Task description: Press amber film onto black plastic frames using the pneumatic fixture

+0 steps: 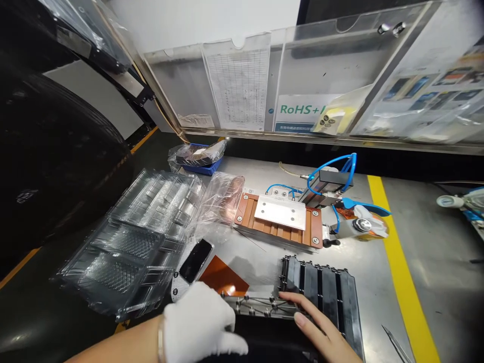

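Note:
At the bottom centre lies a black plastic part (264,335), its far edge lined with a lattice of thin runners and small pegs. My left hand (202,322), in a white glove, is closed at the left end of this part, with the thumb over its dark face and other fingertips hidden. My bare right hand (315,322) grips the far right edge between forefinger and thumb. Just beyond it is a row of similar black parts (328,292). An orange-brown sheet (225,276) lies past my left hand, beside a dark-screened phone (195,259) on a light panel.
A brown fixture with a white plate (280,213) and blue air tubes stands mid-table. Clear trays (128,242) and a plastic bag (223,196) lie left. At right are a metal-capped bottle (362,225), yellow tape (401,272) and a pointed metal tool (395,343).

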`<state>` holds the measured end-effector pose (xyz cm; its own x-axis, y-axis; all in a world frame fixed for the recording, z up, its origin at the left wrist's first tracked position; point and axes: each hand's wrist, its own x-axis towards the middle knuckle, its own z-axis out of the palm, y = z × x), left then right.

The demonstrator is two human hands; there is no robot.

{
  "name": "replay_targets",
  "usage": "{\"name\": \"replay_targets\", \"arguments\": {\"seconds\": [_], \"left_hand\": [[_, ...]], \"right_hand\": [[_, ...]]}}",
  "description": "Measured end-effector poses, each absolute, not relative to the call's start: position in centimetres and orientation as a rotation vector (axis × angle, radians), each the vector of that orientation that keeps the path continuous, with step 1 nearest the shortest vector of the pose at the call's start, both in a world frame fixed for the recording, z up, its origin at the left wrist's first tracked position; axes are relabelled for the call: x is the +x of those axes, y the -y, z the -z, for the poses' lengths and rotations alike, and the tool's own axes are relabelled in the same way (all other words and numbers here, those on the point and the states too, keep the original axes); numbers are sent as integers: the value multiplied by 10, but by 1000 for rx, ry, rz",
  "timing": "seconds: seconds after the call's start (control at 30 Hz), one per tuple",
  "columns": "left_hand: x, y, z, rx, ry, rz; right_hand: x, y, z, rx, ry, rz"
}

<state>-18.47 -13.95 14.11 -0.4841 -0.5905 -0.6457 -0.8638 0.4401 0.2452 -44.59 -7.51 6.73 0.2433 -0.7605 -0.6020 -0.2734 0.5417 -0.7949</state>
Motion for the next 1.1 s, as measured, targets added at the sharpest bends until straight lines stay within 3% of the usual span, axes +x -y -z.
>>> {"name": "replay_targets", "arguments": {"seconds": [0.1,0.17,0.27,0.43,0.57,0.7,1.1], "left_hand": [[-179,156,-150,-1566,-2020,-1588],[-186,161,-139,-1441,-1681,-2147],[-200,152,-107,-1233,-1294,-2485],[-210,126,-59,-1620,-558,-3028],[-216,114,-44,-1880,-482,-3156],[-221,107,-42,-2081,-806,-3146],[-223,102,-40,-2190,-1321,-2937]], "right_hand": [[-459,84,-82,-1056,-1128,344],[-457,96,-93,-1104,-971,340],[-442,116,-100,-1131,-893,425],[-428,129,-84,-1381,-1516,703],[-424,120,-69,-1762,-1614,702],[-409,117,-59,-2145,-1622,609],[-393,121,-41,-2351,-1725,456]]}}
